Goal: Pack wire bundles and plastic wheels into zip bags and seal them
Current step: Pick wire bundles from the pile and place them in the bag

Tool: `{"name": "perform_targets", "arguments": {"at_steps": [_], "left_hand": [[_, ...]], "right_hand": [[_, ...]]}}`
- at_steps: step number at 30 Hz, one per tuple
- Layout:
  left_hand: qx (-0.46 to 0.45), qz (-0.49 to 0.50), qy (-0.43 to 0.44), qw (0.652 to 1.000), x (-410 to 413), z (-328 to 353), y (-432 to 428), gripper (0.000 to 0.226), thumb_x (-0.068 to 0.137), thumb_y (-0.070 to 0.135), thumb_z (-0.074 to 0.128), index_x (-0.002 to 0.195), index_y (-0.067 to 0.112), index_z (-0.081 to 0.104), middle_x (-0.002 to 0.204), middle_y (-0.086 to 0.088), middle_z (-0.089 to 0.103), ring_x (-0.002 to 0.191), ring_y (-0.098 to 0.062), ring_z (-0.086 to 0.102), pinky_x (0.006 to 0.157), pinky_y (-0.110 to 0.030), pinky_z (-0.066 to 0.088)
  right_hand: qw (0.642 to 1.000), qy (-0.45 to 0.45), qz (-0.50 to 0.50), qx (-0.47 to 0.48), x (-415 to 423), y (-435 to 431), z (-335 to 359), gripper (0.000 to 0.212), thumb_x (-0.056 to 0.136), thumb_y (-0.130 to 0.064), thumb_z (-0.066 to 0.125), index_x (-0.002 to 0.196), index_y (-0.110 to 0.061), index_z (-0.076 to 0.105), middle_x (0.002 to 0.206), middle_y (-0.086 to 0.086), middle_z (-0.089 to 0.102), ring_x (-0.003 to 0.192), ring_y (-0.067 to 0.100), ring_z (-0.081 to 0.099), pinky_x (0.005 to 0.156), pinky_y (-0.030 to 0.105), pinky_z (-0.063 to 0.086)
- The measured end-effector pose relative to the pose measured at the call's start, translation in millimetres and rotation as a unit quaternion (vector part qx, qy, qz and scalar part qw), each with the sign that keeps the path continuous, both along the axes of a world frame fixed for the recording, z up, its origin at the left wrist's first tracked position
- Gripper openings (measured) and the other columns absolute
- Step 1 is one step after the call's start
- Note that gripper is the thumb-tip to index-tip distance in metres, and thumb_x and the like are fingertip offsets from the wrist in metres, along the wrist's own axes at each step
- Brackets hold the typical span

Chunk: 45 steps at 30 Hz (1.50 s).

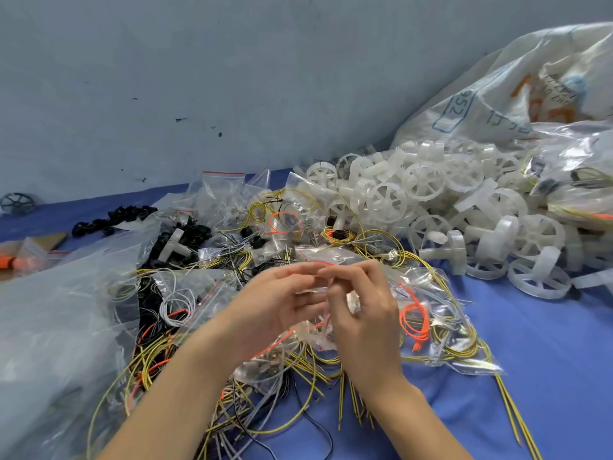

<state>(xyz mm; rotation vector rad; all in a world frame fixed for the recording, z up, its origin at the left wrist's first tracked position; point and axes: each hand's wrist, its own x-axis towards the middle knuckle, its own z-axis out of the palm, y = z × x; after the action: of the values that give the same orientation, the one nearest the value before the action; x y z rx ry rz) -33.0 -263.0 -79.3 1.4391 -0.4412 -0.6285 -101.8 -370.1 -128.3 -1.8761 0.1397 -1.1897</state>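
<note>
Zip bag — mouth clamped by fingers of your left hand and right hand; seal apparently pending. Filled bags: several. Plastic wheels, wire bundles — plenty left on the bench.

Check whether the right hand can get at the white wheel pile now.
Probably, once free: the right hand and left hand both pinch a zip bag; the white wheel pile lies uncovered beyond, only wires between.

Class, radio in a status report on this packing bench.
Left hand, right hand pinching small zip bag. Seal unclear. Loose wires, white wheels crowd nearby.
</note>
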Motion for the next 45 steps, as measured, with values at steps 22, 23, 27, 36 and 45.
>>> {"name": "perform_targets", "arguments": {"at_steps": [22,23,27,36,45], "left_hand": [[0.124,0.139,-0.221,0.957,13.4,-70.1,34.3,0.029,0.093,0.019,0.046,0.091,0.036,0.069,0.081,0.002,0.071,0.069,-0.018,0.065,0.059,-0.030,0.054],[0.149,0.122,-0.251,0.949,11.3,-69.3,33.8,0.027,0.092,0.022,0.047,0.093,0.039,0.068,0.081,0.006,0.070,0.063,-0.016,0.062,0.057,-0.030,0.051],[0.226,0.077,-0.404,0.883,5.0,-66.0,30.7,0.022,0.093,0.023,0.053,0.099,0.036,0.069,0.092,0.027,0.068,0.083,0.007,0.062,0.073,-0.016,0.047],[0.290,0.017,-0.514,0.807,1.1,-72.5,31.5,0.038,0.092,0.064,0.040,0.125,0.048,0.051,0.113,0.025,0.053,0.108,0.009,0.049,0.084,-0.021,0.044],[0.300,0.012,-0.541,0.786,-4.3,-71.8,30.2,0.038,0.095,0.061,0.035,0.110,0.042,0.064,0.109,0.022,0.051,0.104,0.004,0.048,0.081,-0.020,0.037]], "right_hand": [[0.921,0.026,-0.024,0.387,13.1,-24.0,-12.4,0.027,0.097,-0.007,0.048,0.088,-0.024,0.067,0.051,-0.016,0.048,0.043,0.000,0.039,0.040,0.015,0.033],[0.919,0.015,-0.026,0.394,13.0,-25.2,-10.9,0.027,0.096,-0.005,0.048,0.088,-0.023,0.067,0.050,-0.016,0.048,0.043,-0.001,0.038,0.040,0.014,0.032],[0.913,-0.040,-0.040,0.405,9.2,-38.5,-2.4,0.027,0.095,-0.005,0.049,0.086,-0.024,0.067,0.052,-0.016,0.050,0.043,0.000,0.039,0.041,0.015,0.034],[0.860,-0.154,-0.079,0.480,0.6,-67.2,2.9,0.031,0.092,0.001,0.048,0.079,-0.022,0.065,0.054,-0.016,0.058,0.048,-0.001,0.052,0.045,0.013,0.043],[0.847,-0.149,-0.085,0.504,0.2,-72.6,0.1,0.029,0.091,-0.003,0.050,0.079,-0.024,0.067,0.057,-0.014,0.058,0.046,0.000,0.051,0.038,0.015,0.036]]}}
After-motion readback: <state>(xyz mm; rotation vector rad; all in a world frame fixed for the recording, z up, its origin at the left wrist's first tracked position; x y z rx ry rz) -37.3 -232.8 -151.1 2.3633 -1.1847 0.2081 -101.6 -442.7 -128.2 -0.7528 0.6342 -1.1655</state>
